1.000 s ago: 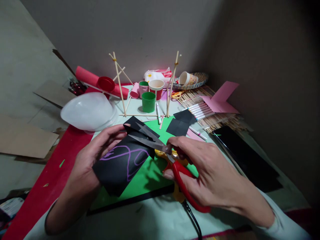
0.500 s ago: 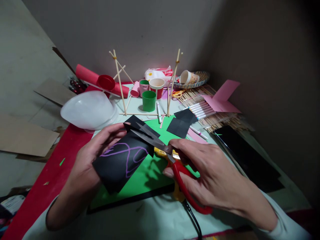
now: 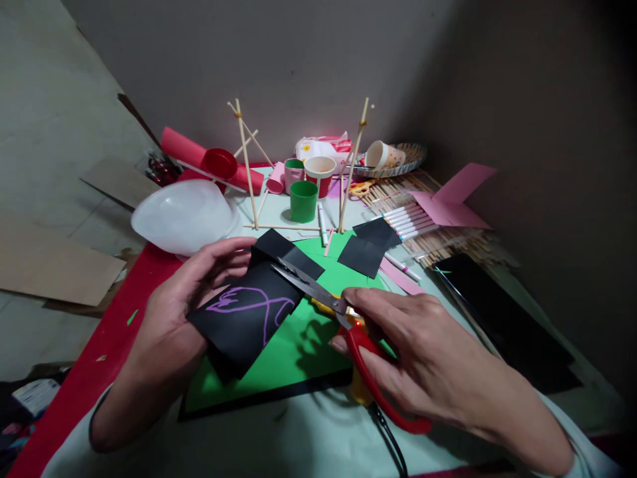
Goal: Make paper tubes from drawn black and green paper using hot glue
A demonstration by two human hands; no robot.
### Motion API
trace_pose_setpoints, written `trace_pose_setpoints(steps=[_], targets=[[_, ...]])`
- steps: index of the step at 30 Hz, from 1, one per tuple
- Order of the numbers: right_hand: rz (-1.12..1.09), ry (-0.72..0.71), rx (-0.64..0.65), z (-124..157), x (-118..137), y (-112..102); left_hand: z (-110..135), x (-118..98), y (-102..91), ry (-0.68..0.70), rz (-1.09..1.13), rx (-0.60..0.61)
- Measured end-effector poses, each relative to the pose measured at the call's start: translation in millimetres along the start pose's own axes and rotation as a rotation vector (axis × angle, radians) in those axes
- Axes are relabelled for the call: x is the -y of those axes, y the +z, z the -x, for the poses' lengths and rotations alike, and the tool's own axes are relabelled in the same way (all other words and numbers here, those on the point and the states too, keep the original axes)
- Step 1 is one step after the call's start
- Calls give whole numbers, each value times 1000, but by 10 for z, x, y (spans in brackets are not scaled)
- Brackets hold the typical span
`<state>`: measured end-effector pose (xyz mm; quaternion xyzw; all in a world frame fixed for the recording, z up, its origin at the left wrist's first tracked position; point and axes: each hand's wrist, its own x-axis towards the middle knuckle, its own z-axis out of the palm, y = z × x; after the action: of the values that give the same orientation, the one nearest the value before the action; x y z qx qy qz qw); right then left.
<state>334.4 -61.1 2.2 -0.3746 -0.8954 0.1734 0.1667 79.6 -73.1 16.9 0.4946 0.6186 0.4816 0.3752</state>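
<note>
Here, my left hand (image 3: 172,315) has the folded black paper (image 3: 239,325) pinched along its left side, the fingers reaching up toward its far corner and the palm beside its lower left edge; part of that grip is hidden behind the sheet, so I cannot tell just where every finger presses. The paper tilts in front of my palm, between my two hands, above the green sheet (image 3: 318,365), with a looping purple line (image 3: 269,312) drawn across its face. My right hand (image 3: 423,345) is wrapped around the red-handled scissors (image 3: 340,307), the thumb by the near side of the handle and the index finger lying close to the pivot. The blades point away from my right hand toward my left and stand only narrowly parted over the right-hand part of the black paper; I cannot tell how much of it sits between them. Under the scissors lies a yellow tool (image 3: 361,392) with a black cord (image 3: 393,441). Just beyond, two black paper pieces (image 3: 362,257) overlap, and farther back the green cup (image 3: 303,202) stands upright between the sides of the stick frame (image 3: 247,166).
</note>
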Motion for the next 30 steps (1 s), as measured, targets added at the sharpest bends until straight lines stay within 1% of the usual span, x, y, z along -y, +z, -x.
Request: trace_pose_setpoints(steps=[3,8,13,17,22,25,30], targets=[[29,-8,3,13,-2,14,4,-3,-7,4,-21,-15],[34,-28,-10,23,3,25,-10,12,-3,9,14,-3],[-18,-13,-9,-8,3,12,0,10,2,43,-23,5],[-56,16,-41,-52,-4,14,37,33,9,70,-62,-29],[-74,-19,-55,-31,-15,43,69,69,12,121,-37,-35],[-81,-44,-64,-3,-25,54,84,45,18,88,-19,-47],[-72,-55,-44,7,-19,39,101,-13,53,43,-34,-61]])
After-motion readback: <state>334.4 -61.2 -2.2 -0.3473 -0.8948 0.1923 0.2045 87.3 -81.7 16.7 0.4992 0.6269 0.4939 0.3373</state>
